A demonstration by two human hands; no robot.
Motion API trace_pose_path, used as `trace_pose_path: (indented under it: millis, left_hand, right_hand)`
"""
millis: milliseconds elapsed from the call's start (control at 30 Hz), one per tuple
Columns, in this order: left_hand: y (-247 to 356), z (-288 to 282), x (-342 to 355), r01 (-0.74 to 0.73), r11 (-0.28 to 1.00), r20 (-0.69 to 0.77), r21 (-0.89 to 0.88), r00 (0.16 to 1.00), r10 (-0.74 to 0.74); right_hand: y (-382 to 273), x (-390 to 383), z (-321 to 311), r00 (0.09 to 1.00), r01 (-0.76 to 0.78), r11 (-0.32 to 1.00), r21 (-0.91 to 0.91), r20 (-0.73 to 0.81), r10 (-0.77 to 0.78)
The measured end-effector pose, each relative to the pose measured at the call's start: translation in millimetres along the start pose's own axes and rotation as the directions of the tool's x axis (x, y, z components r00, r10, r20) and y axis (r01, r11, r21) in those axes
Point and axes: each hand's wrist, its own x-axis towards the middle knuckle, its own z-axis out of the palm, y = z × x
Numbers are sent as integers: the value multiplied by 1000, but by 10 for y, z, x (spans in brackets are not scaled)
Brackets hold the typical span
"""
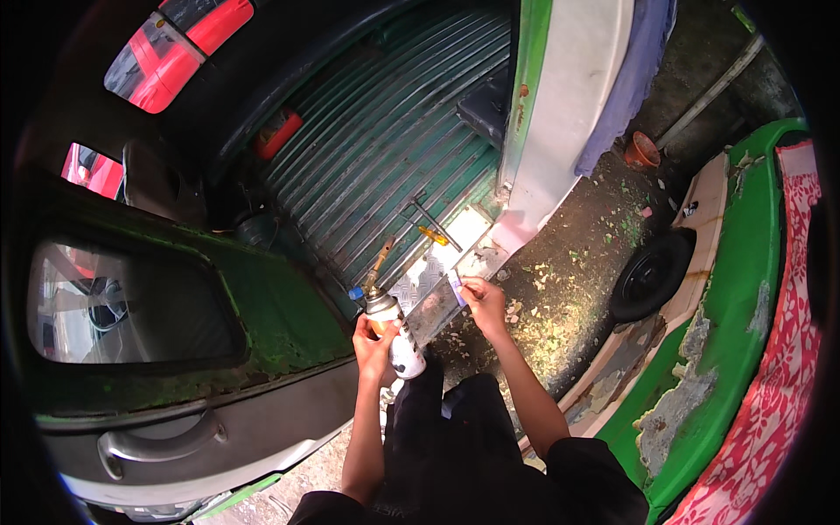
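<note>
the left hand is wrapping its curled fingers around a white gas canister, thumb closing against the upper body, while a brass torch head is rising from the canister's far end, beyond the fingers. to the right, the right hand is pinching a small purple-and-white tool, its tip pointing far-left. the canister's wall is hiding its contents. far right, an orange pot is sitting on the ground, its inside showing too small to tell.
</note>
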Motion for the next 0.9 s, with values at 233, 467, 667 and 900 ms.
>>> trace_pose_path:
  millis: [233,467,667,900]
  left_hand:
    - [-744,-109,798,91,989,-34,-117,995,-96]
    - [-1606,-74,1707,101,964,-159,-246,977,-143]
    - [-2230,-18,2182,173,956,-246,-235,941,-231]
    - [-2503,113,2368,133,965,-168,-225,971,-173]
  right_hand:
    - [1134,810,535,1000,-28,979,-201,-10,27]
    - [1880,1636,892,999,35,956,-291,22,-30]
    - [2123,2002,1072,991,106,881,-461,122,-56]
    - [2170,1923,1099,966,259,751,-607,152,-210]
